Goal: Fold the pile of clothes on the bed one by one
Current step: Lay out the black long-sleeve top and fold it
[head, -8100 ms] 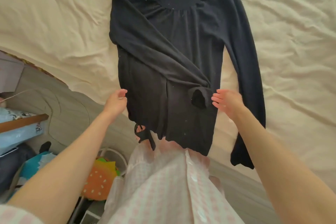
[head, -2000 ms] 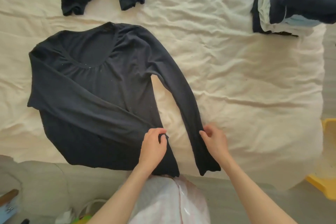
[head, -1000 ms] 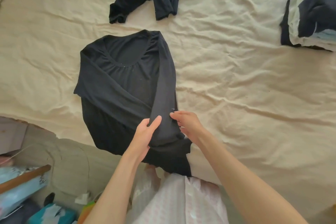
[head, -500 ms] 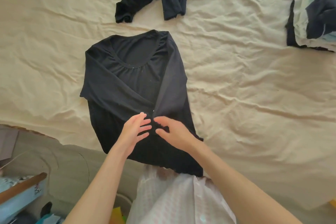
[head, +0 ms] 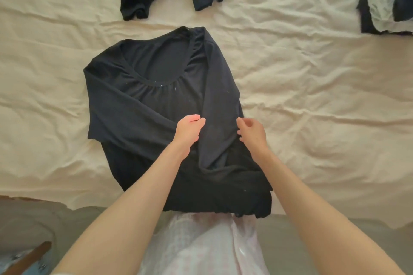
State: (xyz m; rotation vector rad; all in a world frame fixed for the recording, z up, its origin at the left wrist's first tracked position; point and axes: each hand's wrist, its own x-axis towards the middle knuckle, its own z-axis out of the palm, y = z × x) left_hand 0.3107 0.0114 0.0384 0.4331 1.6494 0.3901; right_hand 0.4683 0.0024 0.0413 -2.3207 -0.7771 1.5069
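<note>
The black long-sleeved top point(head: 156, 105) lies flat on the cream bedsheet point(head: 312, 96), both sleeves folded across its front. The left hand point(head: 187, 131) rests on it, fingers straight; the right hand point(head: 252, 134) hovers beside, fingers loosely curled, holding nothing.

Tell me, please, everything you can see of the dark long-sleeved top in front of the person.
The dark top is soft knit with a scooped, gathered neckline, lying face up on the cream sheet. Both sleeves are folded across its body. The left hand rests on it; the right hand is at its right edge.
</note>
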